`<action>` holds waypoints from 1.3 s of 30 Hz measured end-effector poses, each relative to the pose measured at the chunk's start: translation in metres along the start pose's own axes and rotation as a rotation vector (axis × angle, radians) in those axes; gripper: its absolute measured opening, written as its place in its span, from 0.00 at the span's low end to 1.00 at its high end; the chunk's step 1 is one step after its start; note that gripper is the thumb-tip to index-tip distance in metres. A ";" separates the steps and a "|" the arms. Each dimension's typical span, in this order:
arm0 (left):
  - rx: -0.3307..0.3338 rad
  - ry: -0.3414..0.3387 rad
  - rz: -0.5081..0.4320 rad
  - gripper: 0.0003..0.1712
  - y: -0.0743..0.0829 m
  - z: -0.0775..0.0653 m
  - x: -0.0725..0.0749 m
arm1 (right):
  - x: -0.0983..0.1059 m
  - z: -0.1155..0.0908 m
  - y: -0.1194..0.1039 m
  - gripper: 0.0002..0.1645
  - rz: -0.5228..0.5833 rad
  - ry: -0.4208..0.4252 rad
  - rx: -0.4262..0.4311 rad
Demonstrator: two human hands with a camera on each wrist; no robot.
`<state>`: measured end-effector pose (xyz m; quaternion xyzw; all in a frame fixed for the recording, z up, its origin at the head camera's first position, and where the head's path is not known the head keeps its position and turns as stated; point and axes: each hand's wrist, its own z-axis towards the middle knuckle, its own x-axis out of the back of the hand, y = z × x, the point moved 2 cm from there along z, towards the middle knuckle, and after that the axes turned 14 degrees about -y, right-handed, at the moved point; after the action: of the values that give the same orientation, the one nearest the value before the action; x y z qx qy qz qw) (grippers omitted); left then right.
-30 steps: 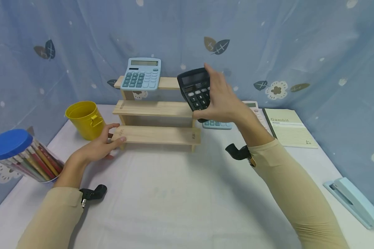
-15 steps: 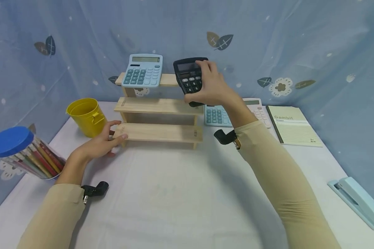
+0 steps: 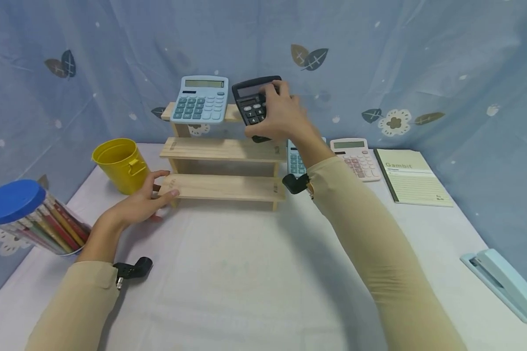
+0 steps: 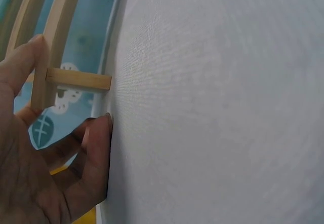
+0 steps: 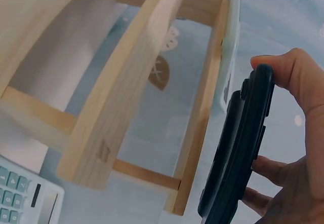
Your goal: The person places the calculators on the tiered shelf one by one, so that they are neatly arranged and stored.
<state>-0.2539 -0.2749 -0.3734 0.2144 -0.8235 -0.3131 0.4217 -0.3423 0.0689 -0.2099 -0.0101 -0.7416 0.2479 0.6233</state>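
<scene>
My right hand (image 3: pixel 285 114) grips a black calculator (image 3: pixel 251 105) by its right side, thumb at the lower edge and fingers near the display. The calculator is held tilted in front of the right part of the top board of a three-tier wooden shelf (image 3: pixel 228 187). Seen edge-on in the right wrist view, the black calculator (image 5: pixel 238 148) stands a small gap away from that board. A light blue calculator (image 3: pixel 200 100) leans on the top tier at the left. My left hand (image 3: pixel 136 207) pinches the left end of the lowest board, thumb (image 4: pixel 25 57) on its top face.
Left of the shelf stand a yellow bucket (image 3: pixel 123 168) and a blue-lidded jar (image 3: pixel 39 219) of pencils. On the right lie another light blue calculator (image 3: pixel 295 163), a white-and-pink calculator (image 3: pixel 355 161), a notebook (image 3: pixel 415 178) and a light blue stapler (image 3: pixel 502 282).
My right hand has carried the black calculator left and up, toward the top tier beside the light blue calculator. My left hand has stayed at the shelf's end.
</scene>
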 end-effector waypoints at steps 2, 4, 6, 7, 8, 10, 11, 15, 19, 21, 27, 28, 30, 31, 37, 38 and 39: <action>0.001 -0.002 0.001 0.55 -0.001 -0.001 0.001 | -0.001 0.004 -0.003 0.59 0.004 -0.012 -0.015; 0.002 0.000 0.003 0.55 -0.002 -0.001 0.001 | -0.002 0.007 -0.005 0.59 0.014 -0.021 -0.031; -0.003 0.001 -0.003 0.55 -0.001 -0.001 0.001 | -0.003 0.010 -0.007 0.59 0.020 -0.029 -0.050; -0.005 0.002 -0.006 0.55 -0.001 -0.001 0.001 | -0.003 0.012 -0.007 0.59 0.023 -0.032 -0.060; -0.006 0.003 -0.006 0.55 -0.001 -0.001 0.000 | -0.004 0.014 -0.007 0.58 0.026 -0.034 -0.068; -0.007 0.001 -0.008 0.56 0.000 -0.001 0.000 | -0.005 0.016 -0.007 0.57 0.029 -0.034 -0.082; -0.008 -0.003 -0.008 0.56 0.000 0.000 0.000 | -0.006 0.018 -0.007 0.57 0.033 -0.032 -0.087; -0.008 -0.002 0.003 0.56 0.001 -0.003 0.002 | -0.009 0.024 -0.005 0.56 0.089 0.009 -0.079; -0.013 0.008 0.010 0.55 0.001 -0.005 0.004 | -0.008 0.029 -0.004 0.54 0.100 0.027 -0.041; -0.015 0.004 0.004 0.56 0.001 -0.004 0.004 | -0.007 0.029 -0.004 0.55 0.072 -0.013 -0.032; -0.017 -0.007 0.001 0.56 -0.001 -0.001 0.002 | 0.001 0.025 -0.003 0.62 -0.016 -0.198 -0.018; -0.018 -0.008 -0.002 0.56 -0.001 -0.001 0.001 | 0.002 0.024 -0.002 0.62 -0.022 -0.214 -0.014; -0.021 -0.006 -0.004 0.55 -0.002 -0.001 0.001 | 0.002 0.024 -0.002 0.61 -0.053 -0.233 -0.002; -0.022 -0.006 -0.002 0.55 -0.002 -0.002 0.001 | 0.003 0.024 -0.002 0.60 -0.057 -0.229 0.005; -0.029 -0.007 0.011 0.55 -0.002 -0.002 0.002 | -0.002 0.027 0.002 0.57 0.012 -0.154 0.036; -0.030 -0.007 0.010 0.55 -0.002 -0.002 0.002 | -0.003 0.028 0.003 0.57 0.028 -0.140 0.040; -0.030 -0.008 0.008 0.54 -0.002 -0.001 0.002 | -0.004 0.028 0.004 0.57 0.045 -0.128 0.046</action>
<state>-0.2536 -0.2781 -0.3736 0.2033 -0.8213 -0.3247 0.4228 -0.3685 0.0614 -0.2176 0.0033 -0.7738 0.2789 0.5688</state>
